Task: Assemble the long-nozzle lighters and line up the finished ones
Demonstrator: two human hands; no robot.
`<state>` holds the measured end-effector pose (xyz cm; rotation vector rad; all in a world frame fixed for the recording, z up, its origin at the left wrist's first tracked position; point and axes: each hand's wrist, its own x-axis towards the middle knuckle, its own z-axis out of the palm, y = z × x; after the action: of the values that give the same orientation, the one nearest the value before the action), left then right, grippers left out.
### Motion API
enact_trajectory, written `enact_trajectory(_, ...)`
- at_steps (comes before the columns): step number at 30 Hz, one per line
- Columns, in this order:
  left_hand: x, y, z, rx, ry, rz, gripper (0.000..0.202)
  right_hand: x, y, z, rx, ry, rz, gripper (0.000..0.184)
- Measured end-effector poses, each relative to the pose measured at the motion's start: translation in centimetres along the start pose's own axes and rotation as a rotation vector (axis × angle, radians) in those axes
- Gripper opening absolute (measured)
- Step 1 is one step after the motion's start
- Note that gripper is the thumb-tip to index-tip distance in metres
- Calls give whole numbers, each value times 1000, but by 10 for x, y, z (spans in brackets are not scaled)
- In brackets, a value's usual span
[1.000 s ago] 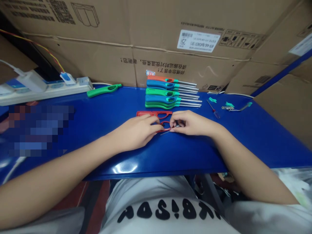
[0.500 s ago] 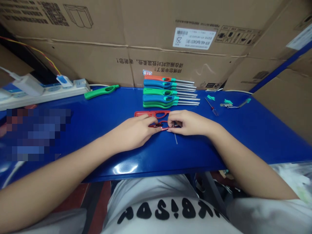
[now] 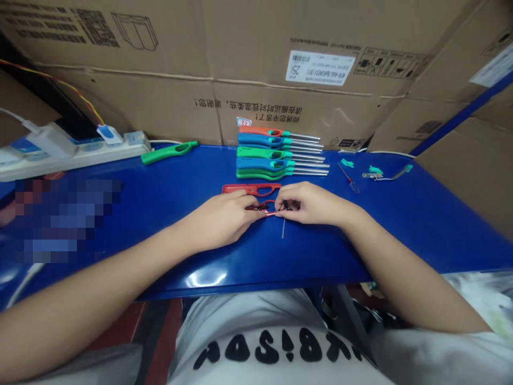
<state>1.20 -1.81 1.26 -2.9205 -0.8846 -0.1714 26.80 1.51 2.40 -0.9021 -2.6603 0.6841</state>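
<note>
My left hand [image 3: 224, 216] and my right hand [image 3: 310, 202] meet at the middle of the blue table [image 3: 401, 224], fingers pinched on a red lighter shell half [image 3: 267, 208] that holds small dark parts. A thin metal tube [image 3: 283, 229] pokes out toward me from under my right fingers. A second red shell half [image 3: 250, 189] lies flat just behind my hands. Further back is a row of several finished long-nosed lighters [image 3: 276, 154] in orange, blue and green with metal tubes pointing right.
A loose green lighter handle [image 3: 169, 152] lies back left beside a white power strip [image 3: 72, 152]. A small screwdriver [image 3: 349, 179] and teal bits [image 3: 374, 171] lie back right. Cardboard boxes [image 3: 256, 64] wall the far edge. A blurred patch covers the left.
The red shell half stayed between both hands. The thin metal tube swung from lying along the shell to pointing toward me below my right fingers.
</note>
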Motion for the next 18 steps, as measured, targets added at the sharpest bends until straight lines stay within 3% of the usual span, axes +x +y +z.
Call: enact_trajectory(18, 0, 0, 0, -153, 34, -50, 34, 0, 7, -1, -52, -18, -32, 11)
